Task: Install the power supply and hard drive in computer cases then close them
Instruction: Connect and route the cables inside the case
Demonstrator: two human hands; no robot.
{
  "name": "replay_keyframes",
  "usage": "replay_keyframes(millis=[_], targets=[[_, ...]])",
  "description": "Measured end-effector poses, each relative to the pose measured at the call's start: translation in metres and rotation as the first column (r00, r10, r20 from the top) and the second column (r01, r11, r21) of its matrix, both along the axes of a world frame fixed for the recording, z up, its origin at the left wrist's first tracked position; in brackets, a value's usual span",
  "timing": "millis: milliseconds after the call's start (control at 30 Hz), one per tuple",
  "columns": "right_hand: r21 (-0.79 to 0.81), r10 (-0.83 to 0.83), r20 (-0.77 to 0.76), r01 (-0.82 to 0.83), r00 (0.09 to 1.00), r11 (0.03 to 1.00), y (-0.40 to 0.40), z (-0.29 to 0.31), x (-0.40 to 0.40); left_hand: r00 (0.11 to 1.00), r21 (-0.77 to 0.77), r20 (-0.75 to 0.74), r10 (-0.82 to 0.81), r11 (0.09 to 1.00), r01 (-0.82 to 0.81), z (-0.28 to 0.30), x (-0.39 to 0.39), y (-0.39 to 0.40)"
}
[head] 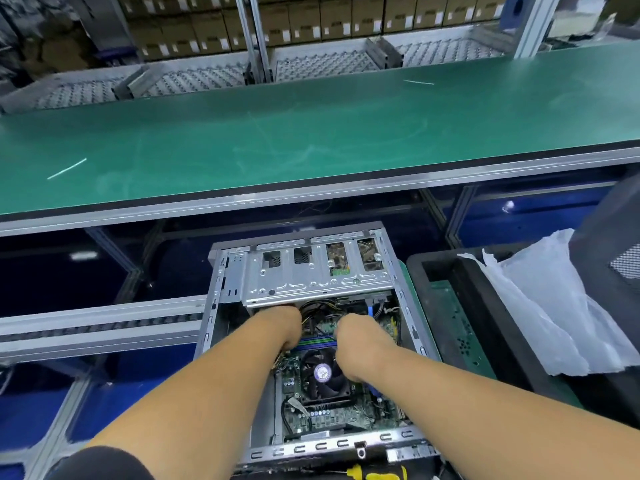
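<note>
An open grey computer case (217,306) lies flat below me. Its silver drive cage (311,275) spans the far end, and the motherboard (346,415) with a black CPU fan (323,372) fills the near part. My left hand (282,329) reaches in at the cage's front edge, with its fingers hidden below. My right hand (358,342) is beside it over the black and yellow cables (317,311). Its fingers bend down out of sight near a blue cable. What either hand holds is hidden. I see no power supply or loose hard drive.
A long green workbench (311,133) runs across behind the case. A roller track (104,327) leads in from the left. On the right stand a black tray (485,327), a crumpled clear plastic bag (540,306) and a dark case panel (616,244). A yellow-handled screwdriver (377,475) lies at the near edge.
</note>
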State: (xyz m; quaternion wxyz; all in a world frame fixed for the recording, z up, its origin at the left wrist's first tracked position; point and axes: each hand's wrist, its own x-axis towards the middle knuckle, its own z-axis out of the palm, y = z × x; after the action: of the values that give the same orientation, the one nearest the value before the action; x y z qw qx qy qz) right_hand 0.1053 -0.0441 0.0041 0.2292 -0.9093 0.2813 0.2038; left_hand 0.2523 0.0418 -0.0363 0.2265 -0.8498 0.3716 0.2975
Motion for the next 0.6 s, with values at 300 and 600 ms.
replay_keyframes(millis=[300, 600], targets=[[0.129, -0.068, 0.045, 0.062, 0.997, 0.990, -0.001, -0.015, -0.003, 0.994, -0.033, -0.039, 0.102, 0.994, -0.104, -0.005, 0.008, 0.003], [0.034, 0.062, 0.123, -0.067, 0.990, 0.997, 0.007, -0.017, 0.012, 0.878, -0.249, -0.285, 0.386, 0.854, -0.456, -0.003, 0.009, 0.013]])
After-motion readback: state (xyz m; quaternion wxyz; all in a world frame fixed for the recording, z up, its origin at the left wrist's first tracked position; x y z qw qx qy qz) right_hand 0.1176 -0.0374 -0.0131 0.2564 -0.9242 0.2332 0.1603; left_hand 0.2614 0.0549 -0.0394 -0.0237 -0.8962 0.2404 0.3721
